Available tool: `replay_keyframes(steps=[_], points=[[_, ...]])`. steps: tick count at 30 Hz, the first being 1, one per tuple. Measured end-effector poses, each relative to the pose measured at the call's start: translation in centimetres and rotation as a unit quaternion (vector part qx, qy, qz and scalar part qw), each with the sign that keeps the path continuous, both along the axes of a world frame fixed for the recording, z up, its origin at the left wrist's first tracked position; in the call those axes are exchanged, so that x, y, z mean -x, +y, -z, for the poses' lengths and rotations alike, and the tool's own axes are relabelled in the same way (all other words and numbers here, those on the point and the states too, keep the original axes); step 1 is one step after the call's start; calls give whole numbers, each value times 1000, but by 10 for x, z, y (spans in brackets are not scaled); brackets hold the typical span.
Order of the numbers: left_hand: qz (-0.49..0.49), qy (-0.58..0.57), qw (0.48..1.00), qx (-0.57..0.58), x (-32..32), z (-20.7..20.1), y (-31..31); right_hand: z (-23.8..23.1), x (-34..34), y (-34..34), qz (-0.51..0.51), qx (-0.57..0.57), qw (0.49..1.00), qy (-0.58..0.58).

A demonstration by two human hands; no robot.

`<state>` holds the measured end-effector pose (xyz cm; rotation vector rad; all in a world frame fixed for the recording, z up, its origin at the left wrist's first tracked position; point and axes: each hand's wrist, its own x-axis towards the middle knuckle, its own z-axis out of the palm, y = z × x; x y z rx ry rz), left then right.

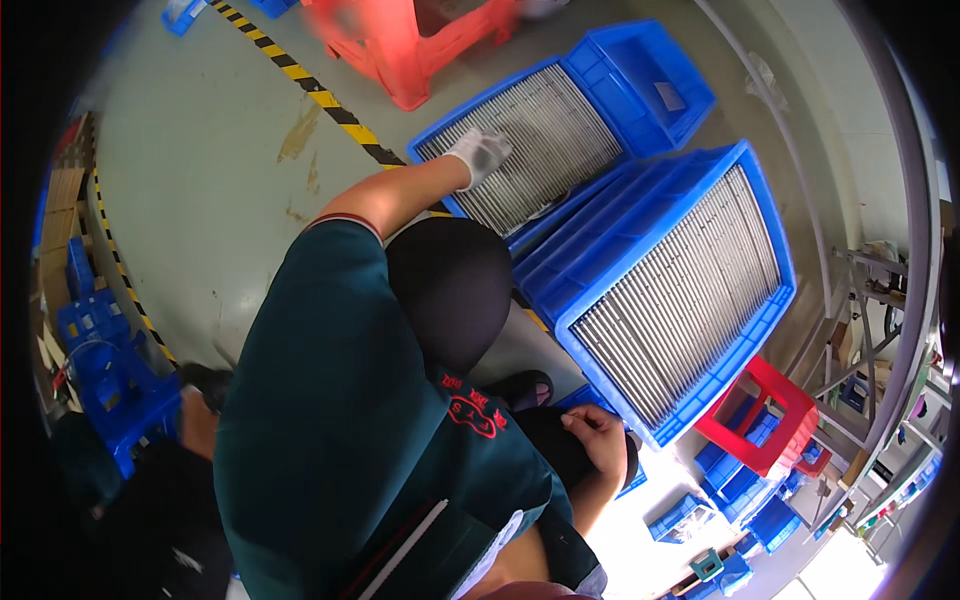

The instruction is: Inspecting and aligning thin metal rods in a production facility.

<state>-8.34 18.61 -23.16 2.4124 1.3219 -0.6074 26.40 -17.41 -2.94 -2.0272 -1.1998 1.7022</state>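
My left hand (480, 156), in a whitish glove with greyed fingers, reaches down onto rows of slim metal rods (545, 135) in a blue crate (437, 140). Its fingertips blend into the rods, so I cannot make out whether they grip any. My bare right hand (600, 440) rests by my knee, next to the lower corner of a second blue crate (600, 235). Its thumb and fingers are drawn together, and whatever may be between them is hidden. That nearer crate stands higher and also holds closely packed metal rods (685, 300).
Beyond the rods stands another blue bin (650, 85). A red plastic stool (400, 50) is at the far side and a second red stool (765, 415) at the right. Striped floor tape (320, 97) runs past the crates. Metal shelving (860, 380) lines the right; a blue stool (115, 355) is left.
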Motion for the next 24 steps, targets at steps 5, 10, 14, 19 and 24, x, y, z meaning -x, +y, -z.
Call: replay_keyframes(steps=[5, 10, 14, 19, 24], points=[[139, 35, 990, -14, -28, 15, 25, -3, 2, 1, 22, 14, 999, 31], [230, 20, 971, -55, -37, 54, 51, -5, 3, 0, 24, 39, 999, 21], [122, -192, 970, -84, -36, 78, 66, -5, 3, 1, 22, 48, 998, 26], [152, -22, 984, -95, -69, 69, 69, -8, 5, 2, 12, 50, 999, 19], [152, -13, 978, -140, -52, 67, 46, -10, 8, 2, 1, 40, 999, -15]])
